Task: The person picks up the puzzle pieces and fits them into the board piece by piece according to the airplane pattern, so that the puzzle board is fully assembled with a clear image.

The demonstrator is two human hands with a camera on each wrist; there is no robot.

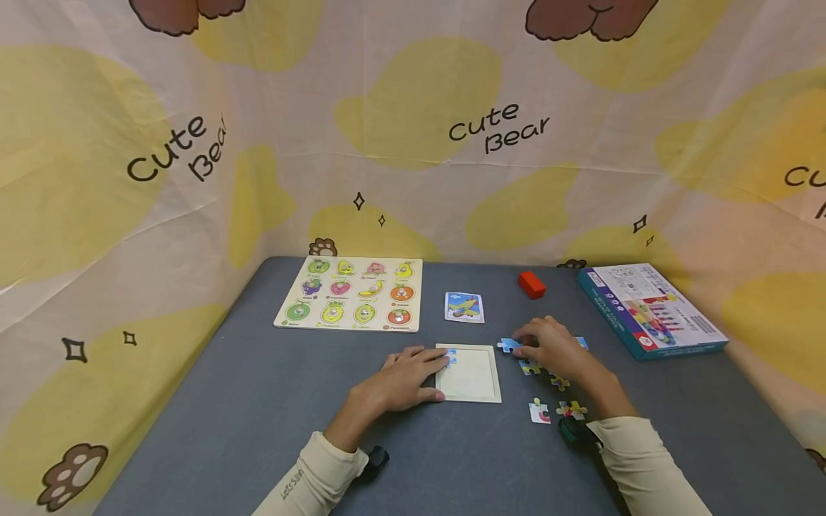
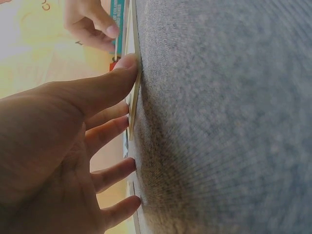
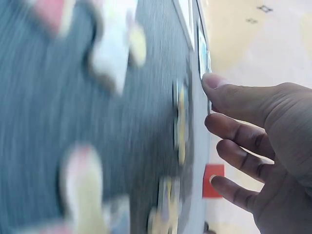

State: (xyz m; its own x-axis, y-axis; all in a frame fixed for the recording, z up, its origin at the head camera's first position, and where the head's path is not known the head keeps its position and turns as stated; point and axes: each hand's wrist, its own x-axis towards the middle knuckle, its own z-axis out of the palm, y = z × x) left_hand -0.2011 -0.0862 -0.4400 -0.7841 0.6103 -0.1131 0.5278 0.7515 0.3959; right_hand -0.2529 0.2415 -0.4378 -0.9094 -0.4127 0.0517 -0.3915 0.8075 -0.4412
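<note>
A square puzzle tray lies on the table with one blue puzzle piece in its upper left corner. My left hand rests at the tray's left side, its thumb on the near edge and fingertips by the upper left corner. To the right of the tray, my right hand pinches a blue jigsaw piece between thumb and fingers, just above the table. Under and near that hand lie several loose jigsaw pieces, among them a white and red one and a yellow and red one.
A picture card with an airplane lies behind the tray. A fruit board is at the back left. A red block and a teal puzzle box stand at the back right, before a printed cloth wall.
</note>
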